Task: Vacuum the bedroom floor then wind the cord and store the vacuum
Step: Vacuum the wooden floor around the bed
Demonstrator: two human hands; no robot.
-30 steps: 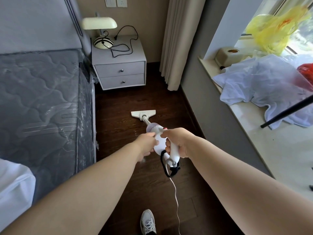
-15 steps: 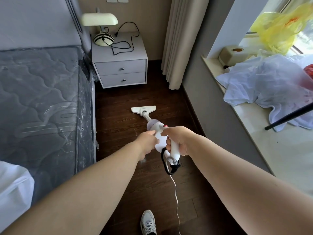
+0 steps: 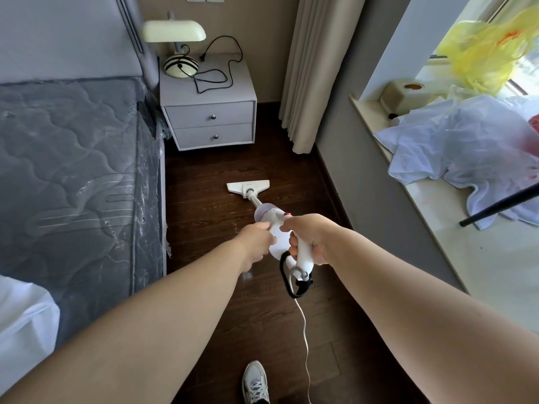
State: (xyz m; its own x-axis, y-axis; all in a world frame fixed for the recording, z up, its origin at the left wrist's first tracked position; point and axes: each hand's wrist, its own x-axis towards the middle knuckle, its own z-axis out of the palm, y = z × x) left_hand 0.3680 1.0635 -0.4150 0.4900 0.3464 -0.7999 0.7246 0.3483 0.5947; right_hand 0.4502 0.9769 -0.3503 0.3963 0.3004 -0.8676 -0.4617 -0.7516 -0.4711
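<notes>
- Vacuum (image 3: 277, 231) at centre frame, white stick type, slanting from the hands down to the floor head (image 3: 248, 187), which lies flat on the dark wood floor (image 3: 204, 217) between bed and window wall.
- Right hand (image 3: 309, 237) wrapped round the rear handle, fingers curled tight on it; left hand (image 3: 256, 243) grips the body just ahead, on its left side — both hands hold the vacuum.
- Cord (image 3: 304, 339) — thin, white, hangs from the handle end and trails down to the bottom edge of frame, past a shoe (image 3: 255, 383); a black strap loop hangs at the handle too.
- Step in hand, by my read: vacuuming, in the aisle at centre; cord not wound, nothing stored.
- Uncovered floor lies ahead, toward the nightstand (image 3: 208, 112) at upper centre and the curtain (image 3: 303, 83) just right of it.
- Next move likely calls for pushing the head forward to the nightstand base, keeping it flat.
- Watch for the trailing cord near the foot — snag risk.
- Mattress (image 3: 73, 170) in plastic wrap fills left of frame.
</notes>
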